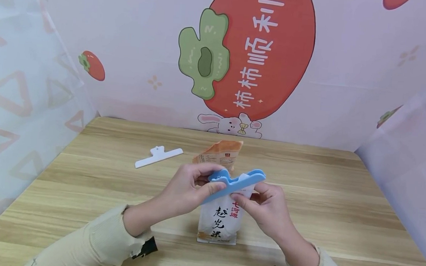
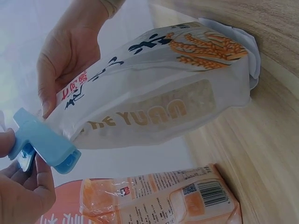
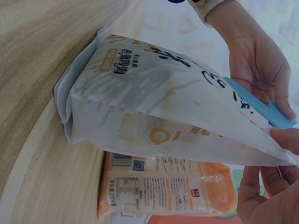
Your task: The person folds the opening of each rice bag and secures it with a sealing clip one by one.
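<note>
A white rice bag [image 1: 217, 225] with dark lettering stands upright on the table, its top gathered between both hands. My left hand [image 1: 191, 188] pinches the handle end of a blue bag clip [image 1: 237, 185] between thumb and fingers. The clip's long bar lies slantwise across the bag's top, and a bit of the bag pokes up above the bar. With thumb and fingers, my right hand [image 1: 268, 209] pinches the bag's upper right corner, just below the bar. In the left wrist view, the clip [image 2: 46, 142] sits at the bag's narrowed top end.
Behind the rice bag stands an orange printed package [image 1: 220, 153], partly hidden by the left hand and clip. A white bag clip [image 1: 159, 157] lies on the wooden table [image 1: 323, 188] at the back left. A printed cloth backdrop [image 1: 142, 31] rises along the table's far edge.
</note>
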Motion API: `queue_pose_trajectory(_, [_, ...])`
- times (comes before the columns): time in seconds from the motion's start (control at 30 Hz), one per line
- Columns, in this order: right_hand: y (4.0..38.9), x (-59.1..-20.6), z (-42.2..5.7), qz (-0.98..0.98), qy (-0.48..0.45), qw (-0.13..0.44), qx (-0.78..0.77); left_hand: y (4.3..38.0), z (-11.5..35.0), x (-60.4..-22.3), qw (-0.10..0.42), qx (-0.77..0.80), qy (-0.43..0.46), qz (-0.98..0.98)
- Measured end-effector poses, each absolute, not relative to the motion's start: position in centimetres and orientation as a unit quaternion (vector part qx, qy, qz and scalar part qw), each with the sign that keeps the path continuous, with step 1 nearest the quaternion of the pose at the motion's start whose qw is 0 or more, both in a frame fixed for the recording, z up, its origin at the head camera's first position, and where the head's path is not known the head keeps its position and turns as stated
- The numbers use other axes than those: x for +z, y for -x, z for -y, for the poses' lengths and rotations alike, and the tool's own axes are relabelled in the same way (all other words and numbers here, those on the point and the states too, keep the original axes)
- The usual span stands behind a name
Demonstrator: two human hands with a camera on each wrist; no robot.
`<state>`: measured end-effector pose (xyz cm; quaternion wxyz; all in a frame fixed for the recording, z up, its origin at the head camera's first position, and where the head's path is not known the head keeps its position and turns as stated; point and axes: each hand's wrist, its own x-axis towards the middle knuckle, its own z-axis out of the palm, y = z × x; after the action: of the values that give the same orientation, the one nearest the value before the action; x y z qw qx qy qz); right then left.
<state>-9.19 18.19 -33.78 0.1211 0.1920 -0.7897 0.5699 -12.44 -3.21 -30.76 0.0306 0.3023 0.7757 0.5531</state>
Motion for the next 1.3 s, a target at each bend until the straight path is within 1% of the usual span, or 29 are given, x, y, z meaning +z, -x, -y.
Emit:
queue_pose_trajectory(0.13, [9.2,-33.8,-18.1,0.786,-0.202,0.121,0.571,12.5,3.2,-30.6,0.048,0.556,-0.295,-0.775])
queue_pose_trajectory(0.27, [9.3,-33.7,-18.4,0.787,-0.213,0.109,0.568,12.6,3.3,-30.6,0.062,0.563,-0.289,-0.772])
queue_pose_trajectory(0.53, [9.2,-33.6,-19.5,0.811,-0.203,0.033,0.548,13.2,4.6,-31.5,0.088,0.543,-0.286,-0.785])
queue_pose_trajectory(0.67, [9.0,-33.8,-20.1,0.83,-0.19,0.007,0.524,13.4,5.9,-32.2,0.103,0.514,-0.283,-0.803])
queue_pose_trajectory(0.83, [8.7,-34.3,-20.8,0.858,-0.173,-0.01,0.483,13.3,7.2,-32.9,0.113,0.451,-0.292,-0.836])
queue_pose_trajectory(1.03, [8.6,-34.9,-21.5,0.861,-0.193,-0.015,0.47,13.1,7.8,-33.5,0.124,0.411,-0.313,-0.847])
queue_pose_trajectory(1.17, [8.6,-35.4,-21.7,0.862,-0.206,-0.014,0.463,13.0,7.7,-34.3,0.138,0.402,-0.324,-0.845])
queue_pose_trajectory(1.3, [8.6,-36.0,-21.7,0.864,-0.208,-0.024,0.458,12.9,7.4,-35.1,0.164,0.417,-0.325,-0.833])
